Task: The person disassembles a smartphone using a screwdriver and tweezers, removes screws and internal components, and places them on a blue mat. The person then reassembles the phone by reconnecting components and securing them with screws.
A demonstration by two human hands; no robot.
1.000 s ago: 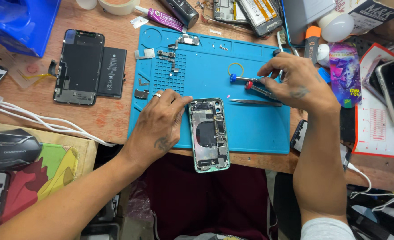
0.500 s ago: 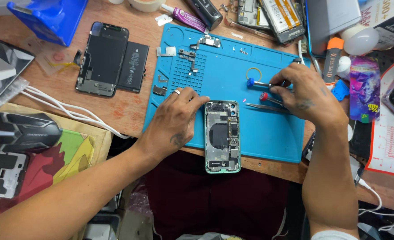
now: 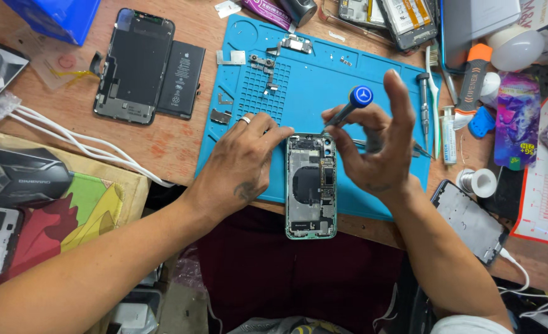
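Item: opened phone (image 3: 311, 185), green-edged, back off, boards and round coil showing; lies upright across the near edge of the blue mat (image 3: 373, 68), lower end overhanging the bench (image 3: 175, 145) toward the lap. Left hand (image 3: 240, 164): flat beside the phone's upper left corner, fingers (image 3: 274, 133) together and pressing on its edge, ring on one finger; position unchanged from half a second ago. Right hand (image 3: 376, 148): half a second ago it lay further right on the mat among the tools; now it is over the phone's top right, thumb and forefinger clamped on a screwdriver (image 3: 351, 106) with a blue cap, remaining fingers spread upward. Driver tip points down at the camera corner of the phone; whether it touches a screw cannot be told. Judged: tool picked, work on the upper board about to begin. Nearby: tweezers (image 3: 404, 147) on the mat under the right hand, small brackets (image 3: 221, 115) on the mat's left, separate screen and battery (image 3: 144, 65) on the bench at far left, solder reel (image 3: 477, 182) at right
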